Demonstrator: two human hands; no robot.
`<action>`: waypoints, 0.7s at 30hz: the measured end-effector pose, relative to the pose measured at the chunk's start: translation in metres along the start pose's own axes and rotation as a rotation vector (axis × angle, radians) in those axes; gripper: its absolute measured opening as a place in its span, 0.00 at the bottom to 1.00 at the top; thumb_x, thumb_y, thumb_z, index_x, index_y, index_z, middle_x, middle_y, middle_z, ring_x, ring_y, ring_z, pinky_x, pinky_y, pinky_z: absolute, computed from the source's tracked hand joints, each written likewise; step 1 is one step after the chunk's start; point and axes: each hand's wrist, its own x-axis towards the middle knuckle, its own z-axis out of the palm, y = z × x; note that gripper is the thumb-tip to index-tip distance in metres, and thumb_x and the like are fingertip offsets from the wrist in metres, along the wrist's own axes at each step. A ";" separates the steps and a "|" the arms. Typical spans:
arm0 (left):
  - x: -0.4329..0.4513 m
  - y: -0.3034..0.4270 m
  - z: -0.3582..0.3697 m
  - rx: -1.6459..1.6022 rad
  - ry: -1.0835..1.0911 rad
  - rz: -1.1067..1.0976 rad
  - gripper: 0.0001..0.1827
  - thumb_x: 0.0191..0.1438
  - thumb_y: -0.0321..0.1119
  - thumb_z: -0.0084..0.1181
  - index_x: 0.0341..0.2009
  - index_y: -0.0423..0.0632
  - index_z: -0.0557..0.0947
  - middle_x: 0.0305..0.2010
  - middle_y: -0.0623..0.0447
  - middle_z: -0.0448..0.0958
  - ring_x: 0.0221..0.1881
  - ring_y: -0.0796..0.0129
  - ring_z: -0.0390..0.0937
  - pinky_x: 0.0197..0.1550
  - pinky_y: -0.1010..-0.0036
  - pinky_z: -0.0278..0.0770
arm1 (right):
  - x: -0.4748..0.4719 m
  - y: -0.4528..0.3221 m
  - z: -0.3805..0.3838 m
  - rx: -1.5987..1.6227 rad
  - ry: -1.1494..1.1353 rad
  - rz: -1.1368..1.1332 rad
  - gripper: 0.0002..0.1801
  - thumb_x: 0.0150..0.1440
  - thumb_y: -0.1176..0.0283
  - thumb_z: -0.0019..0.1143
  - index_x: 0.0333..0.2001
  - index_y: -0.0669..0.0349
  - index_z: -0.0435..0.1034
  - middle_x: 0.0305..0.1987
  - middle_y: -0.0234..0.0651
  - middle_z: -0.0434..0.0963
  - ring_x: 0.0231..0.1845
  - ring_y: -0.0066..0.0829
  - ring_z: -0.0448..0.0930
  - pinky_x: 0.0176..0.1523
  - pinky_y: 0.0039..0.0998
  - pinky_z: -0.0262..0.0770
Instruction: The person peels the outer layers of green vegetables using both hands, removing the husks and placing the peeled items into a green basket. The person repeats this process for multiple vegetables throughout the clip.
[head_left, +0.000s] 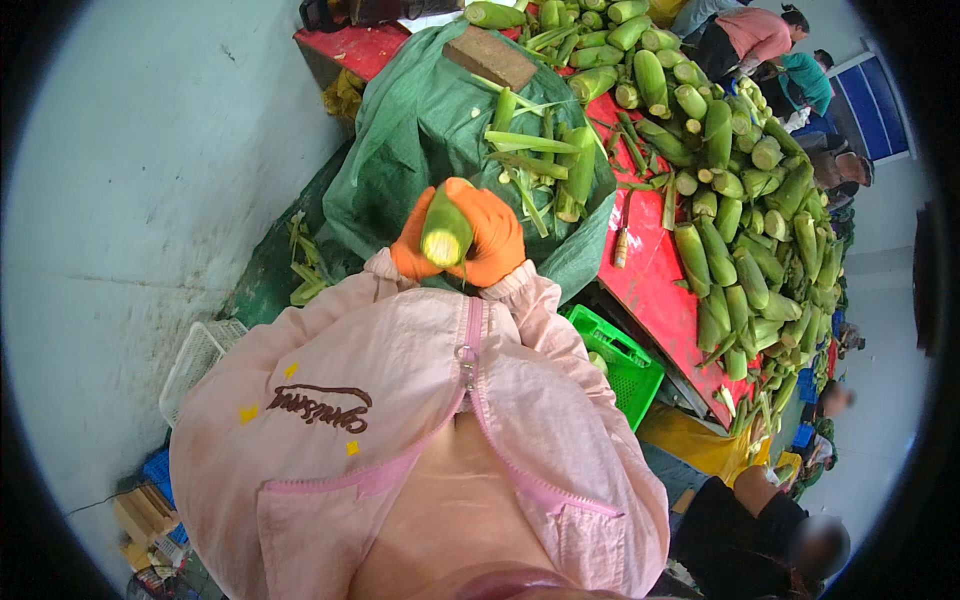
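Both my hands wear orange gloves. My left hand (409, 246) and my right hand (498, 238) grip an ear of corn (447, 229) in green husk from either side, in front of my chest. Its cut, pale stem end faces me. Beneath and beyond the hands spreads a green woven plastic sheet (405, 142). Strips of husk (532, 141) and an ear in green husk (577, 171) lie on it. Farther off, a brown block (489, 58) rests on the sheet.
To the right, a large pile of unhusked corn (739, 202) covers much of a red tabletop (645, 289). A wooden-handled knife (621, 246) lies there. Below stands a green plastic crate (626, 367); a white basket (196, 360) is at left. Several people (750, 37) are along the right side.
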 end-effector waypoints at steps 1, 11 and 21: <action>0.000 -0.004 -0.005 0.129 -0.054 0.019 0.36 0.58 0.58 0.50 0.62 0.48 0.64 0.60 0.49 0.70 0.60 0.59 0.67 0.62 0.63 0.65 | 0.004 0.004 -0.007 0.089 0.013 0.081 0.49 0.33 0.58 0.73 0.61 0.59 0.63 0.52 0.44 0.76 0.50 0.47 0.77 0.53 0.41 0.73; 0.017 0.060 0.027 0.308 0.057 0.264 0.49 0.42 0.41 0.73 0.67 0.45 0.62 0.59 0.46 0.71 0.61 0.65 0.68 0.61 0.72 0.65 | 0.015 -0.003 -0.018 0.367 0.158 0.550 0.31 0.50 0.51 0.65 0.52 0.59 0.73 0.41 0.43 0.81 0.42 0.44 0.82 0.44 0.36 0.76; 0.012 0.066 0.004 0.890 0.297 0.233 0.48 0.37 0.46 0.73 0.63 0.48 0.66 0.50 0.43 0.77 0.50 0.52 0.77 0.51 0.66 0.75 | 0.041 -0.009 -0.039 0.683 0.008 0.851 0.19 0.58 0.59 0.60 0.27 0.67 0.73 0.23 0.35 0.78 0.24 0.22 0.78 0.30 0.25 0.73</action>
